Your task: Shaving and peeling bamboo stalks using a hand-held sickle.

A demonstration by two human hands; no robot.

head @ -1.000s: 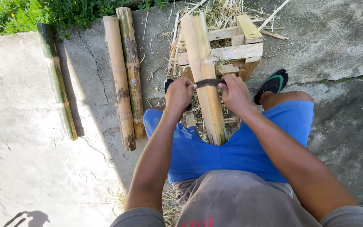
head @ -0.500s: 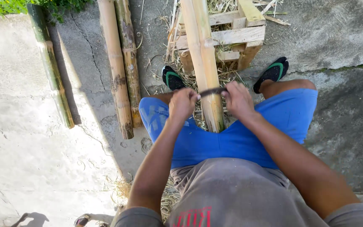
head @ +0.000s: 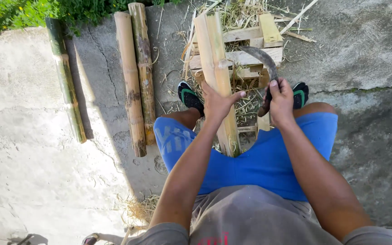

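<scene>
I sit with a split, pale bamboo pole running from between my knees up onto a small wooden frame. My left hand rests on the pole, fingers spread across its right side. My right hand grips the handle of a curved dark blade, lifted off the pole to its right, the tip arching up and left over the frame. My blue shorts and both sandalled feet flank the pole.
Two thick tan bamboo poles lie side by side on the concrete at my left, a thinner green one further left. Shavings and straw litter the frame. Green plants edge the top left.
Both hands held the blade across the pole before. Now my left hand has let go and lies on the pole, and my right hand has lifted the blade off to the right.
</scene>
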